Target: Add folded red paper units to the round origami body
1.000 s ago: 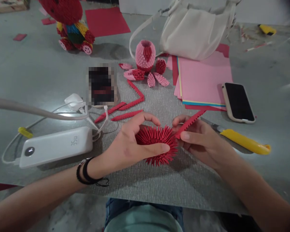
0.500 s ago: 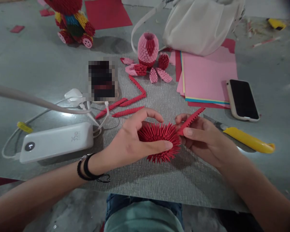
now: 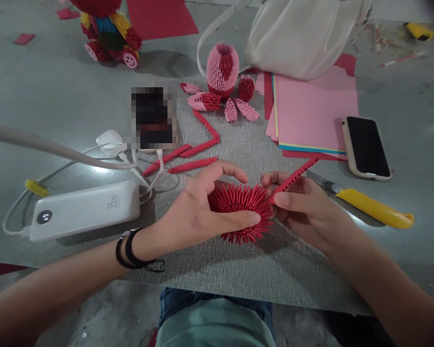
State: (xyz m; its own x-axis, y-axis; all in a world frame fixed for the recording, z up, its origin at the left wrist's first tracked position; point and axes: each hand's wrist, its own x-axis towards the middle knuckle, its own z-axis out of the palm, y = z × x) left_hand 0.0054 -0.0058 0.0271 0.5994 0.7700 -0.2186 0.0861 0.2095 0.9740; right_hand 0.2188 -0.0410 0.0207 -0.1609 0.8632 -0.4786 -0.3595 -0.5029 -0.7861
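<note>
Held in the right hand, the red strip (image 3: 298,176) reaches farther to the right and leans flatter than half a second ago; both hands have hardly moved, while the surroundings have slid slightly, probably with the head.

At the left of the frame lies a white power bank (image 3: 83,212). Right of it, left of centre, loose red pieces rest on the table (image 3: 188,262): a bent strip (image 3: 208,124), a slanting piece (image 3: 166,160) and a nearly level one (image 3: 192,165), all apart from the hands.

Next comes the left hand (image 3: 191,205), clasping the spiky red ball (image 3: 240,196) just below the frame's centre, its thumb across the spikes and its index finger arched above; the other fingers are hidden. The work looks partway: the ball is densely ringed with points, while the loose pieces remain unattached. Its spikes fan outward all round, so no single long axis stands out; the thumb covers part of its middle.

At the ball's right edge, the right hand (image 3: 309,209) pinches the strip near its lower end. The strip's long axis slants from there to the upper right. Whether that lower end touches the ball I cannot tell. Farther right lies a yellow-handled cutter (image 3: 376,207).
</note>
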